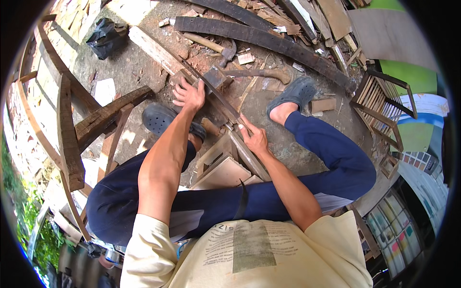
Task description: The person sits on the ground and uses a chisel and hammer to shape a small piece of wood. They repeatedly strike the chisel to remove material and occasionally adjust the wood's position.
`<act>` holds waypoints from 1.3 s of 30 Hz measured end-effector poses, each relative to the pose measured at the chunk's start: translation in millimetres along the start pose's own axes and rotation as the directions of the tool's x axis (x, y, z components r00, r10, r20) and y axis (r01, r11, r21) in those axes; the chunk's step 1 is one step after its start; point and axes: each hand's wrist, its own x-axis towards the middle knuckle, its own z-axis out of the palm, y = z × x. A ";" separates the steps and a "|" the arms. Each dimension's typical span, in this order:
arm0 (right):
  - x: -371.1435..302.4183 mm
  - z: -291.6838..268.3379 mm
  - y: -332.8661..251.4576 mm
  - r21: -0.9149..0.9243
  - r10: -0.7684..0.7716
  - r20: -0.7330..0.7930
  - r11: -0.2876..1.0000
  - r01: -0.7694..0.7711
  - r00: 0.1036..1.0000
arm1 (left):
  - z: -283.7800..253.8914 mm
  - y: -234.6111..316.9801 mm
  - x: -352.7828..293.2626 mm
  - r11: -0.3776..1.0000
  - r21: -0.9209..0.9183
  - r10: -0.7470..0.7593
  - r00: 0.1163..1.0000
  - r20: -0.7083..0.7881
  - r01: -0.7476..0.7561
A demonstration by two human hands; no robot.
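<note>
A thin dark strip (220,98) runs slantwise between my feet, along a longer pale, worn wooden beam (158,52). My right hand (255,139) is closed round the strip's near end. Farther up, my left hand (191,96) has its fingers spread, with the thumb side against the strip and a wooden block (180,77) under or beside it. Just right of the strip's middle sits a dark square block (216,79). A curved wooden handle (261,74) extends rightward from near that block; what it joins is unclear.
A claw hammer (211,45) lies beyond my hands, below long dark curved planks (259,38). A wooden frame (101,115) stands at left, a slatted wooden piece (382,103) at right. Near my knees is a wooden box-like piece (223,163). A black plastic bag (106,39) lies far left.
</note>
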 end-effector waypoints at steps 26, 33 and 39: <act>9.5 4.0 -14.9 0.044 0.011 -0.054 0.999 -0.008 0.998 | -0.3 4.3 0.7 1.000 0.021 0.007 1.000 -0.018 -0.007; 23.5 9.1 -35.7 -0.022 0.071 -0.002 0.997 -0.071 0.997 | -2.2 -2.1 2.7 1.000 0.010 0.005 1.000 -0.019 -0.005; 12.6 9.7 -21.9 0.057 -0.013 -0.068 0.998 0.017 0.998 | -1.4 2.2 2.6 1.000 0.026 0.011 0.999 -0.042 -0.010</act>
